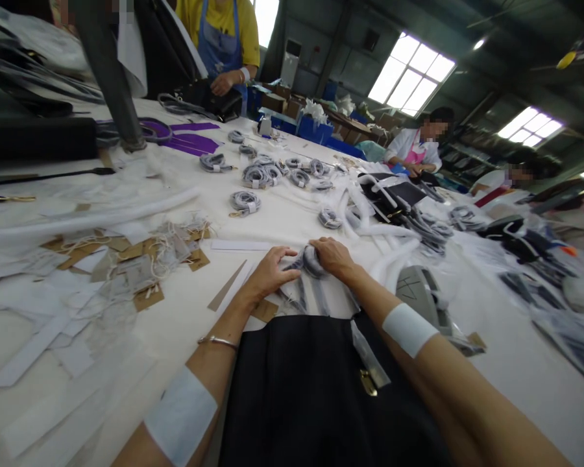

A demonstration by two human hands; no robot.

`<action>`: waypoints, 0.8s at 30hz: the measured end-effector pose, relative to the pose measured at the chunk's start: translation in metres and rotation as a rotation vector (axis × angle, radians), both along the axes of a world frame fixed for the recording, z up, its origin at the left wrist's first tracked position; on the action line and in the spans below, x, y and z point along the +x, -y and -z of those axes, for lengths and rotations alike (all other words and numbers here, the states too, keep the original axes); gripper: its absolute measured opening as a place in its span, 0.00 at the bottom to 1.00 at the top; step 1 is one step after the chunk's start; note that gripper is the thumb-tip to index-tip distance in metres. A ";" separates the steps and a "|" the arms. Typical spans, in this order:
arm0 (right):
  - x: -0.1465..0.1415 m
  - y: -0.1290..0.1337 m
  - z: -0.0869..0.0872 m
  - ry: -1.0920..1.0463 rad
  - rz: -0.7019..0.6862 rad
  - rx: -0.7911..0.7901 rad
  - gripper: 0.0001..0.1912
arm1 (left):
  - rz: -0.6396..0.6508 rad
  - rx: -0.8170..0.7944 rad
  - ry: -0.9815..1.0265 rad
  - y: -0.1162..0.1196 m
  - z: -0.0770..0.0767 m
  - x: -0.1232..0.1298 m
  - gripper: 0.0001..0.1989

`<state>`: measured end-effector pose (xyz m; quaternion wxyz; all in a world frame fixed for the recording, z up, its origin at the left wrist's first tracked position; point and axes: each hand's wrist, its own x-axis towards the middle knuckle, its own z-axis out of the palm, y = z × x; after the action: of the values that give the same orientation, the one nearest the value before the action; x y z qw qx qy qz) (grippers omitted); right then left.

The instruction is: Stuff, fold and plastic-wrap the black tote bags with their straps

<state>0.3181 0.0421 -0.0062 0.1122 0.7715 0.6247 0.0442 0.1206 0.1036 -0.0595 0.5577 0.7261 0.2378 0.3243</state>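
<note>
A coiled grey strap (313, 262) stands on the table just beyond a black bag (292, 383). My right hand (335, 257) is closed around the coil's right side. On the left, my left hand (271, 274) curves toward the coil, thumb and fingers apart; whether its fingertips touch the strap is hard to tell. Lengths of strap run from the coil down to the bag's top edge. The bag lies close in front of me, its gold clasp (368, 383) beside a strip of clear film. Under the coil the table surface is partly hidden.
Several wrapped strap coils (255, 175) lie farther back. Brown tags with strings (148, 259) and white paper strips spread on the left. A grey tape dispenser (421, 295) stands right of my right arm. Co-workers stand around the table; a metal post (111, 78) rises at left.
</note>
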 end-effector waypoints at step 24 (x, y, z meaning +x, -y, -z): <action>0.013 0.037 -0.024 0.024 0.053 0.051 0.17 | 0.464 0.771 -0.616 0.138 -0.052 -0.024 0.18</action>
<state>0.3315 0.0047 0.0177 0.1011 0.7898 0.6013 0.0663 0.0962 -0.0340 -0.0070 0.2124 0.9728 0.0877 0.0288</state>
